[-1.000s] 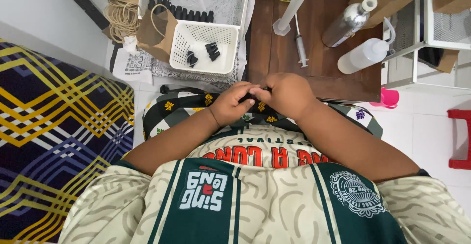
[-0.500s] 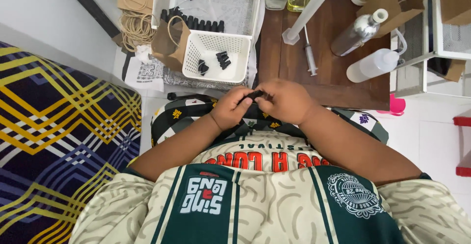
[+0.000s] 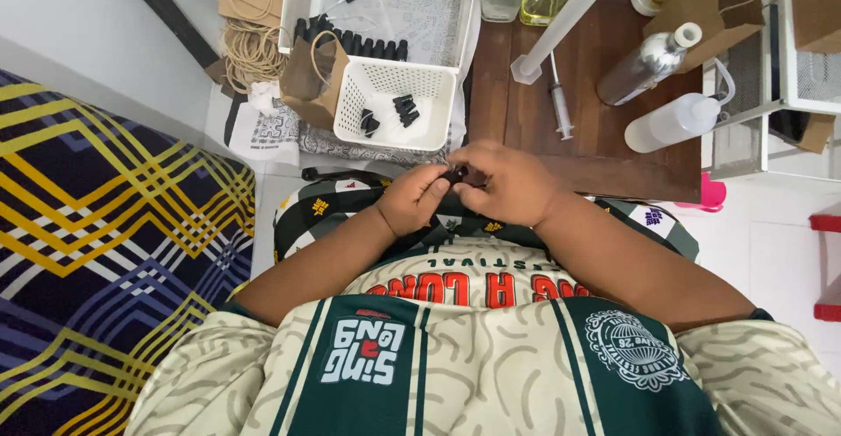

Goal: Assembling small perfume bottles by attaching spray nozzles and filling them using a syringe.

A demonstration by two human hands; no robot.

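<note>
Your fingers [image 3: 435,189] pinch a small black plastic cap [image 3: 454,175] from both sides, your left hand [image 3: 413,199] and right hand [image 3: 508,184] touching above your lap. Just beyond them sits a white perforated plastic basket [image 3: 363,96] holding more black caps, beside the dark wooden worktop [image 3: 526,120] with its clear syringe [image 3: 561,107].

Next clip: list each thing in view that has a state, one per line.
left hand: pinching the small black part
right hand: pinching the same part
small black part: held between both hands
white basket: upright, few black pieces inside
syringe: lying flat
silver bottle: capped
</note>
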